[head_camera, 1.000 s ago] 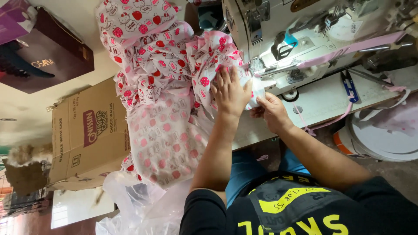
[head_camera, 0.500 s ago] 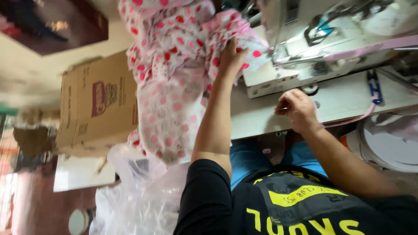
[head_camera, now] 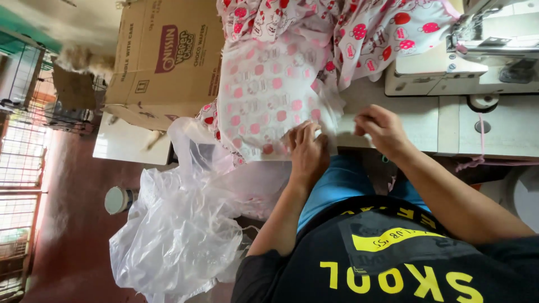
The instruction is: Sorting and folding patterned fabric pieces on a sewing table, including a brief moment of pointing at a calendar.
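**Squaring up the dotted cloth beside the sewing machine**

Far to the left of the sewing machine, a clear plastic bag spills toward the floor, with a brown cardboard box above it. Closer to the machine, the red-dotted fabric lies heaped on the counter, its pale underside facing me.

I judge the step to be flattening and lining up the cloth's near edge. The next move calls for that edge to lie smooth and straight.

My left hand is spread open, fingers straight and together, pressing flat on the fabric's lower edge. My right hand, just below the machine's left end, has its fingers curled in and tips pinched at the white edge. I cannot tell whether cloth is caught between them.
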